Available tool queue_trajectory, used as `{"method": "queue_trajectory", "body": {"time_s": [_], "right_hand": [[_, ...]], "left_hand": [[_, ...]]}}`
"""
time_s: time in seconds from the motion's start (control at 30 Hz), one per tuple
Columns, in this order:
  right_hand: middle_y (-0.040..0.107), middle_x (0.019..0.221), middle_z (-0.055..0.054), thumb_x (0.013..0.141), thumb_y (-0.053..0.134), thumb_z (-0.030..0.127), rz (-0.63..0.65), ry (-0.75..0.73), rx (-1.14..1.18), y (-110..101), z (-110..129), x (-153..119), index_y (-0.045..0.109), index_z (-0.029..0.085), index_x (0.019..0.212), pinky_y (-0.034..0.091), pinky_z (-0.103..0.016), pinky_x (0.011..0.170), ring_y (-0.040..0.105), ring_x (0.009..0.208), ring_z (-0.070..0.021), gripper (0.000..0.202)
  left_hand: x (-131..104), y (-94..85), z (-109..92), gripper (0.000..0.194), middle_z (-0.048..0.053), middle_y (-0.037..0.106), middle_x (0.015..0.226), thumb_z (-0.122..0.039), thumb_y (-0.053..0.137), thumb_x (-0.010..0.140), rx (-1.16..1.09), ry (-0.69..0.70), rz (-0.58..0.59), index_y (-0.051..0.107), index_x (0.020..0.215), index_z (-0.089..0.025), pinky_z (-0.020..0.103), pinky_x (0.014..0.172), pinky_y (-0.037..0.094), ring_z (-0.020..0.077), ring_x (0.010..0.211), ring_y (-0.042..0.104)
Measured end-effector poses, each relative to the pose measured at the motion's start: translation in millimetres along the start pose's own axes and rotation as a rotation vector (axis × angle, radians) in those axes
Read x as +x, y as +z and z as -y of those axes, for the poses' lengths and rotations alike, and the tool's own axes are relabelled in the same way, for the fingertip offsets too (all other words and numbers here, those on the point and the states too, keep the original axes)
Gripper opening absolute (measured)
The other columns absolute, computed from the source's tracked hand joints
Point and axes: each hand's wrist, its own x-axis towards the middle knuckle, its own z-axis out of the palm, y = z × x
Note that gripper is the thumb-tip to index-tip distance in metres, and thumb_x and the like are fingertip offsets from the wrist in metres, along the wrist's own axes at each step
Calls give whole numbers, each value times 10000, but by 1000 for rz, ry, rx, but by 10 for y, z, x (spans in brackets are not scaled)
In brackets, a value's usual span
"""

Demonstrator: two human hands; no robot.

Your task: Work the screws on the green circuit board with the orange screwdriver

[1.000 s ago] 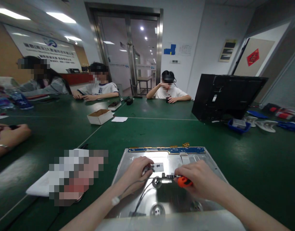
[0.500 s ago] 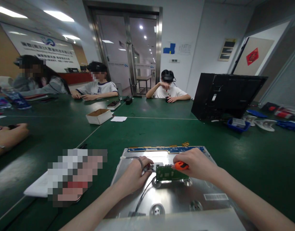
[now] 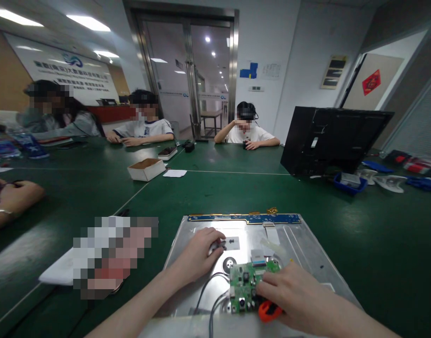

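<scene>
One board (image 3: 238,276), right hand (image 3: 289,291) nearer.
Board is over plate (image 3: 306,249), rightward and bodyward of left hand (image 3: 199,249); long axis unclear, right side covered. Right fingers bend closed round tool (image 3: 269,311), fingertips at board. Left fingers half-curled near label (image 3: 234,242), thumb slightly apart; cannot tell if they hold anything.
</scene>
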Motion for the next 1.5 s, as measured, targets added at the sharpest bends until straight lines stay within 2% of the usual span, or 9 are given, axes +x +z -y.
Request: {"method": "queue_trajectory", "body": {"time_s": [0.47,0.53,0.63,0.83,1.0,1.07,1.17,1.33,1.5], "right_hand": [[730,876,-34,775,785,212,-119,38,110,-102,-168,81,668,201,929,232,-278,532,620,671,-180,194],[730,901,-33,755,790,156,-211,78,167,-152,-290,140,679,210,958,307,-276,589,631,718,-187,238],[715,821,-35,864,706,217,-364,125,285,-188,-487,274,688,202,883,376,-286,634,622,703,-180,30],[674,697,-30,882,644,269,-754,195,572,-221,-637,329,678,183,766,404,-260,578,582,608,-151,148],[613,581,20,863,666,466,-1005,303,1362,-249,-676,175,694,193,762,258,-202,341,359,345,-61,293],[642,602,-5,804,680,536,-983,314,1648,-206,-721,188,723,178,772,275,-198,322,402,343,-69,361],[638,574,-45,748,659,639,-782,360,1900,-69,-777,278,745,138,725,339,-194,353,517,423,-111,510],[371,383,61,781,597,716,-605,330,2010,190,-775,406,729,120,690,263,-191,357,338,341,-74,617],[383,412,58,816,551,733,-568,322,1994,294,-728,455,718,124,702,248,-203,365,338,359,-80,642]], "left_hand": [[-3,6,0,160,75,662,995,-169,575,866,-32,8,2,628,1017,-183,380,842,462,259,954,603],[-5,2,-5,141,77,648,1037,-186,550,888,-61,-4,-34,609,1017,-188,366,819,472,248,937,611],[8,-6,16,63,66,637,977,-188,519,900,-68,-54,-122,578,922,-187,343,753,472,230,851,616],[63,-61,89,93,42,670,869,-193,608,864,-45,-69,-181,617,772,-191,338,784,465,233,855,628],[73,-68,57,106,41,686,869,-162,606,867,-38,-9,-168,642,773,-192,334,814,467,228,872,634],[70,-56,46,124,47,684,871,-144,577,882,-39,14,-143,643,786,-187,335,817,466,228,875,633],[53,-45,50,176,60,678,895,-128,516,914,-44,39,-99,645,808,-181,339,817,466,231,891,629],[10,-60,62,176,74,663,1016,-149,510,930,-53,56,-52,681,916,-190,351,838,469,232,938,620],[11,-73,10,122,67,671,981,-188,603,889,0,45,33,707,952,-195,361,832,454,243,939,603]]}}
